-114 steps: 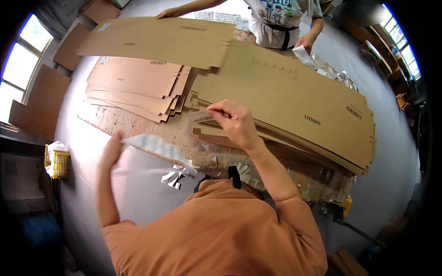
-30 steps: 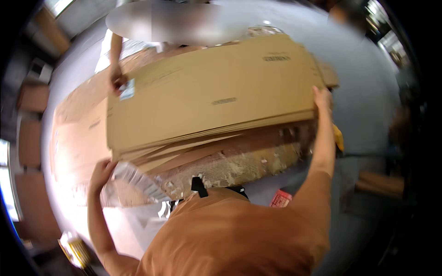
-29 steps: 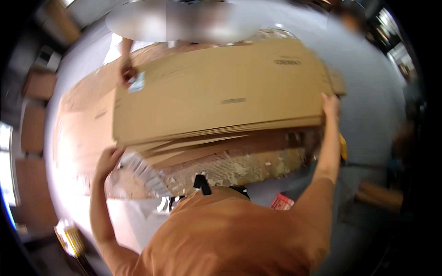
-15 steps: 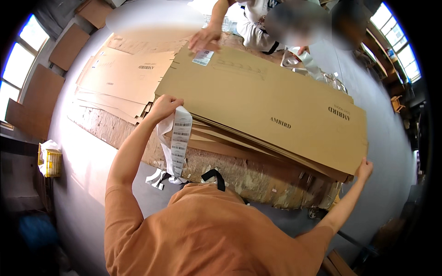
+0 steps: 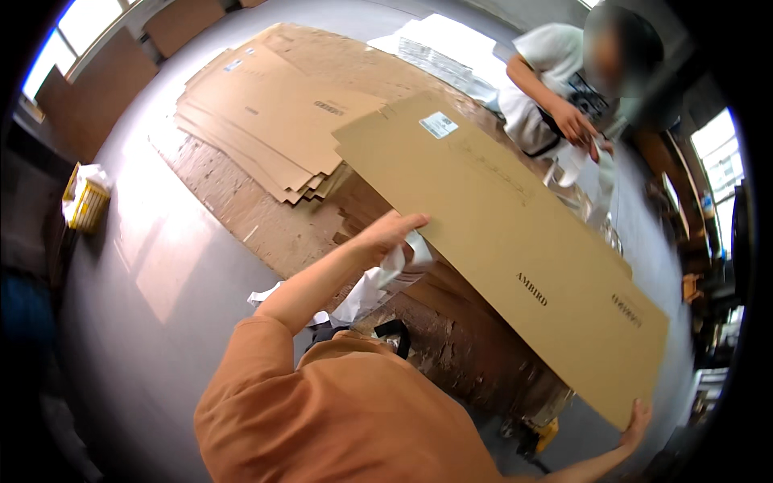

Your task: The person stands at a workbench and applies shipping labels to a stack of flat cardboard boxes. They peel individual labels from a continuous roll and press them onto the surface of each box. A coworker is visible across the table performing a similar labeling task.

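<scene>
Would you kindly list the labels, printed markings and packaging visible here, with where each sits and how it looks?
Sticker: small white rectangle, far corner of the big brown cardboard sheet.
Dark print: near that sheet's lower right edge.
Flattened cartons: brown stack, upper left.
Yellow basket: far left, white contents.

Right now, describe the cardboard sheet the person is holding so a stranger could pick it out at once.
Start at the wooden platform covered in flattened cardboard. The sheet is the long one on the right, held between the left hand and the right hand. Unlike the flat stack behind, it is lifted and has a white label at its far corner.
</scene>
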`<state>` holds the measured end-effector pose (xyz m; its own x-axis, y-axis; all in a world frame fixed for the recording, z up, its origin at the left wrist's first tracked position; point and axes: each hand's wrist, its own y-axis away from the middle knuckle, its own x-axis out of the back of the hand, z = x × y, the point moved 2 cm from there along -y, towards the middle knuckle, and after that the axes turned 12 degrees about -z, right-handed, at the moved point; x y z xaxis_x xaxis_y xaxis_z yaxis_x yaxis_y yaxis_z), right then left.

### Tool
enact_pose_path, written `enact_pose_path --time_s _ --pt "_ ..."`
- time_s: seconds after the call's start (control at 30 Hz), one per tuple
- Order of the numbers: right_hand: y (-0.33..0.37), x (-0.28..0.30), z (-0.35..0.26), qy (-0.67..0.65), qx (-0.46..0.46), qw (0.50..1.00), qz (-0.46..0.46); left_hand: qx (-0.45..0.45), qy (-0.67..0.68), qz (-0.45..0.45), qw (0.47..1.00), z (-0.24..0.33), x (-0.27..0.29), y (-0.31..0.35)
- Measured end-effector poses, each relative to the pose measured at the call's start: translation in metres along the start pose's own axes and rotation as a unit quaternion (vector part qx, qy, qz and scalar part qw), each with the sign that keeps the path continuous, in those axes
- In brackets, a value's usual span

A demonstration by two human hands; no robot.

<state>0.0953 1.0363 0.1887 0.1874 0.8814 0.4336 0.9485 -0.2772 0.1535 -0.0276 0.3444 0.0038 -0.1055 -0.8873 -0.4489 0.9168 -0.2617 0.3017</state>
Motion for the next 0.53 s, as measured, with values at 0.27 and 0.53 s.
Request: enact_pose_path --time_s 0.27,0.53 --pt "-0.078 -0.404 -0.019 -0.29 -0.003 0.95 -0.119 -0.059 -0.22 0.138 0.964 0.128 0.21 0.176" --pt "-0.031 -0.812 -0.185 -0.377 0.028 0.875 -0.302 0.159 -0.507 0.278 0.8 0.144 0.229 0.319"
